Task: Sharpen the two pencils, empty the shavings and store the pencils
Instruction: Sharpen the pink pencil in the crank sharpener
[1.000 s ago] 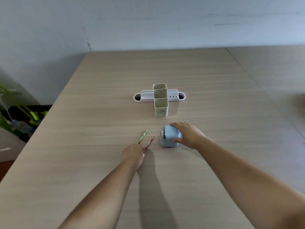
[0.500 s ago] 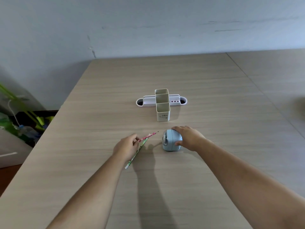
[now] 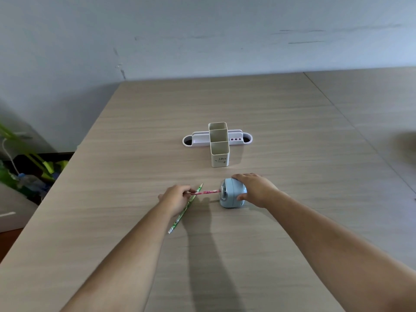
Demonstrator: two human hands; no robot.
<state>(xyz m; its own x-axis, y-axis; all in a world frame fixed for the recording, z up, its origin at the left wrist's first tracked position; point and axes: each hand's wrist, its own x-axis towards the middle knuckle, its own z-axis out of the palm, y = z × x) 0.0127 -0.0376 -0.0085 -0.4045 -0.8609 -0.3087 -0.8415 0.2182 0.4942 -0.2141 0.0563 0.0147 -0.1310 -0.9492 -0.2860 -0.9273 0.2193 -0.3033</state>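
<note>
A light blue pencil sharpener (image 3: pixel 233 193) stands on the wooden table (image 3: pixel 225 104), and my right hand (image 3: pixel 256 190) grips it from the right side. My left hand (image 3: pixel 176 198) pinches a pink pencil (image 3: pixel 207 192) held level, its tip at the hole in the sharpener's left face. A green pencil (image 3: pixel 185 209) lies flat on the table, partly under my left hand, its point away from me. Farther back stands a cream pencil holder (image 3: pixel 218 144) with upright square compartments crossed by a low white tray.
A wall runs along the table's far edge. Off the table's left edge, green objects and a bottle (image 3: pixel 29 176) lie on the floor. A second tabletop (image 3: pixel 371 97) adjoins on the right.
My left hand has lifted the pink pencil off the table, turned it level and brought its tip to the sharpener. The green pencil stays on the table. My right hand keeps hold of the sharpener.
</note>
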